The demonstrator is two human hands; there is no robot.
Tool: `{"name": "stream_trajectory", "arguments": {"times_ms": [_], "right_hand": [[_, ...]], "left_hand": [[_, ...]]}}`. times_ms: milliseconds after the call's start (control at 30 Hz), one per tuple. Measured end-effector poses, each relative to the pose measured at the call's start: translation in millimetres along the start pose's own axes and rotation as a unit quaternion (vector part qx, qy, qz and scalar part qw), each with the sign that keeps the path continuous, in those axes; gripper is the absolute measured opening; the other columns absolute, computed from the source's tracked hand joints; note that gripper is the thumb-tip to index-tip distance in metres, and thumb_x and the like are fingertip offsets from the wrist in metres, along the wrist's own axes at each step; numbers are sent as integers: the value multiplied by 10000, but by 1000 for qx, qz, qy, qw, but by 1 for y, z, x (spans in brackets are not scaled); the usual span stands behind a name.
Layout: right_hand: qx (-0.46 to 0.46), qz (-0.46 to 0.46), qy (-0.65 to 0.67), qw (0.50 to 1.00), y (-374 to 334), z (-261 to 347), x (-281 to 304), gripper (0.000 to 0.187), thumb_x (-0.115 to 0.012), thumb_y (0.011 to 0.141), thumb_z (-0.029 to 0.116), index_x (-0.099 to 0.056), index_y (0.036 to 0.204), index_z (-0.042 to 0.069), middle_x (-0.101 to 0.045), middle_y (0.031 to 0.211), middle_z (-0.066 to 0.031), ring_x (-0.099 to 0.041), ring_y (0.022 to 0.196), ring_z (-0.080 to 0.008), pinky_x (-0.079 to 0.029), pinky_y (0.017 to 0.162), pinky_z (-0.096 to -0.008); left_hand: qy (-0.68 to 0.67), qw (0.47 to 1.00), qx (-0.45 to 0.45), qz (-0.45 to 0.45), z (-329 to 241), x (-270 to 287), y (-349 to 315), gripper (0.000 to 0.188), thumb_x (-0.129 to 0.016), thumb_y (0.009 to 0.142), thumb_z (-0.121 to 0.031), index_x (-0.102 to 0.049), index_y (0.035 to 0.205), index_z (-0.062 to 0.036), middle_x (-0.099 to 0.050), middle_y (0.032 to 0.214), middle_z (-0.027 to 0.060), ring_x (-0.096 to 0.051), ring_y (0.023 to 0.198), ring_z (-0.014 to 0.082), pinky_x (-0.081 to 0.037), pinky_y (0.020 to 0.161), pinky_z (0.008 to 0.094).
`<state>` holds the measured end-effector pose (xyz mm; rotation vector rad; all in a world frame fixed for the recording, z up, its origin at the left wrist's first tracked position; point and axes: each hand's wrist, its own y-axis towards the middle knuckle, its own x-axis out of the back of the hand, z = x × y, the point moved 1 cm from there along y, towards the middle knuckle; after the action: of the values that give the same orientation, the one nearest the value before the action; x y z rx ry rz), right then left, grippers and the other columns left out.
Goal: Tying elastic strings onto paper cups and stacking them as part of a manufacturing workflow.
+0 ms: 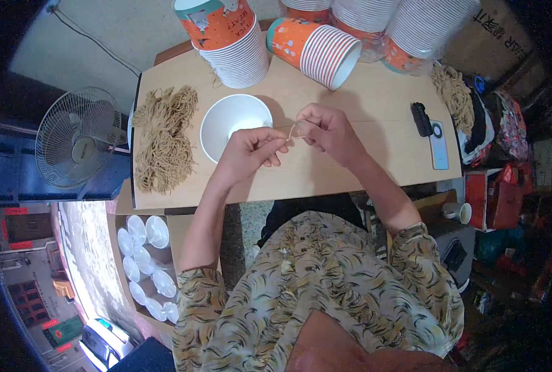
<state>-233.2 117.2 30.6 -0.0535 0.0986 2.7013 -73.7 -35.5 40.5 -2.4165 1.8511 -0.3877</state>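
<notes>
Over the middle of the table, my left hand (251, 149) pinches a thin tan cord (293, 136) between thumb and fingers. My right hand (330, 132) is closed on the same cord, which bends in a small loop between the two hands. Whether it is knotted is too small to tell. Just behind my left hand stands a white round paper tub (221, 113), its mouth facing up and part of its rim covered by my fingers. Bundles of similar tan cord (164, 146) lie heaped at the table's left end.
A tall stack of orange-and-white paper tubs (235, 53) stands at the back; another stack (316, 53) lies on its side. Wrapped stacks (406, 37) are behind right. A phone (438, 149) and black object (421, 119) lie right. A fan (80, 139) and box of clear plastic cups (120, 266) are left.
</notes>
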Motion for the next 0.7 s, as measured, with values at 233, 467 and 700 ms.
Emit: {"name": "stream_trajectory", "arguments": {"times_ms": [233, 467, 700], "right_hand": [[-160, -11, 212, 964, 4, -13, -11, 109, -658, 926, 137, -642, 963, 36, -524, 671, 30, -375, 482, -16, -264, 409, -193], [-176, -4, 214, 961, 5, -23, -27, 83, -650, 949, 143, -621, 951, 66, -498, 673, 41, -337, 479, -9, -239, 416, -186], [-180, 6, 193, 965, 7, -27, -34, 66, -619, 957, 119, -616, 972, 55, -537, 678, 9, -382, 484, -27, -254, 414, -195]], "left_hand": [[5, 996, -54, -72, 3, -13, -9, 164, -645, 985, -109, -699, 1090, 5, -710, 862, 29, -646, 664, 61, -512, 563, 210], [-11, 973, -136, -187, 16, -25, -16, 203, -677, 951, -41, -673, 1148, 6, -710, 901, 37, -650, 712, 55, -525, 613, 196], [-56, 958, -166, -227, 27, -25, -19, 203, -690, 937, -20, -672, 1132, 34, -712, 914, 39, -643, 722, 39, -555, 628, 195]]}}
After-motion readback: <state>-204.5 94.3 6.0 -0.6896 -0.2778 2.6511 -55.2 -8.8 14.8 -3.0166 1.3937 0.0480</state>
